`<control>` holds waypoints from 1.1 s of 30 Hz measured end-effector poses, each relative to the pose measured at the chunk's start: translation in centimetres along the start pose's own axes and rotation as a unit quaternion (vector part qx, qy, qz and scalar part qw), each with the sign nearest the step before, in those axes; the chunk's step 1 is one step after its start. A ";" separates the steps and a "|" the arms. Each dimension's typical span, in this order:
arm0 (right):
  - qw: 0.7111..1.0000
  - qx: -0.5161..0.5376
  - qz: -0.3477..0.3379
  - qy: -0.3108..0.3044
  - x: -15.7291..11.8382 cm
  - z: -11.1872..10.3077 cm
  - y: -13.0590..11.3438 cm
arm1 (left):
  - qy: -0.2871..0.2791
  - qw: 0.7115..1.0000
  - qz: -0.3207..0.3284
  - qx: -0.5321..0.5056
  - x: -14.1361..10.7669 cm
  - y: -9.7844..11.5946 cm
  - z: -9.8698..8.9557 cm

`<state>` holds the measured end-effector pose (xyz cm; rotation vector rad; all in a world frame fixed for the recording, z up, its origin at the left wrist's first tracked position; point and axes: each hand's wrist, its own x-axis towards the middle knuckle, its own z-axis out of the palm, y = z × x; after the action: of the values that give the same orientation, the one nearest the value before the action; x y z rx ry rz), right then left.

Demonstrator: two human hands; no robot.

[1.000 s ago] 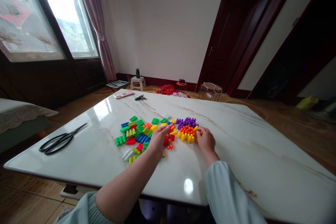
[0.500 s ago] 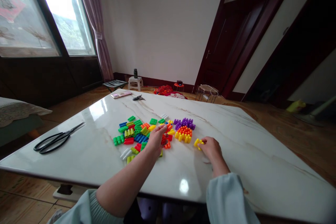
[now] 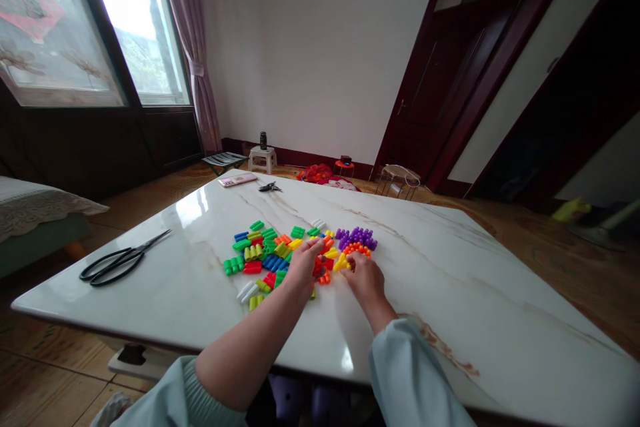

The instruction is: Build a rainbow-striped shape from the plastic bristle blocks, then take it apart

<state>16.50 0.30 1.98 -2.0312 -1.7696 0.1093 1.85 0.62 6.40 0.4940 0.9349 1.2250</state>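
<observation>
Right hand (image 3: 369, 282) has swung left, pinching a yellow block (image 3: 341, 263); left hand (image 3: 301, 268), I can't tell; hard pushing might scatter orange blocks (image 3: 357, 249).

Somebody's home, I'd say, most likely the living room. A mauve curtain (image 3: 186, 7) is tied back beside the big window (image 3: 155, 33) on the left, and nearer me a seat or bed wears a white cover (image 3: 47, 207) with a lace edge. To the right is a dark red panelled door (image 3: 453, 63); low stools (image 3: 263, 157) stand by the pale wall (image 3: 310, 47), and a glossy marble-patterned table (image 3: 475, 273) fills the middle.
</observation>
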 end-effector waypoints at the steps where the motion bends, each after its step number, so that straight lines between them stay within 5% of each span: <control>1: 1.000 -0.004 -0.006 0.002 0.1 0.2 -0.1 | -0.002 1.000 0.000 0.001 0.0 0.0 0.0; 27: 0.995 -0.094 0.027 0.023 1.6 1.5 1.2 | -0.006 1.000 0.000 0.007 0.2 -0.1 -0.1; 33: 0.996 -0.057 0.039 0.051 1.3 -0.4 1.5 | -0.002 1.000 0.001 0.008 0.2 -0.2 -0.1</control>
<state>18.26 1.32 2.07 -2.1470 -1.6682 -0.0735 1.87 0.76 6.16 0.5093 0.9412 1.2191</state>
